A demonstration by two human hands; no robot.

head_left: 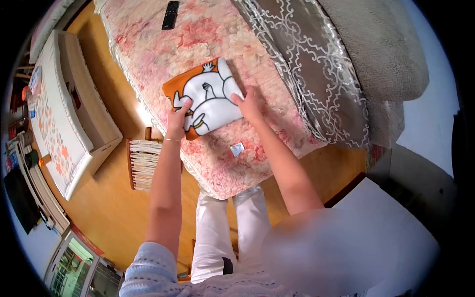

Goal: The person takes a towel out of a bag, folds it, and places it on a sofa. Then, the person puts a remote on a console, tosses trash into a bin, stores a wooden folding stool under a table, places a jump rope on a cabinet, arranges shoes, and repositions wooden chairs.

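Head view: a folded orange-and-white cartoon-print cloth (pixel 210 96) lies over the pink floral quilted cover (pixel 208 173), between both hands.
Left hand (pixel 179 119): partly closed, grasping the cloth's left edge, thumb on top of the print; its other fingers are mostly hidden. A thin bracelet (pixel 173 140) circles the wrist.
Right hand (pixel 250 105): partly closed, pinching the opposite edge, thumb pressed onto the white area, fingers along the side.
Cloth direction: roughly square, so its long axis is hard to tell; the far edge slopes up toward the right, and a printed white hand reaches toward that edge.
Writing: markings on the black remote control (pixel 170 15) and the small pale packet (pixel 237 149) are too small to read.
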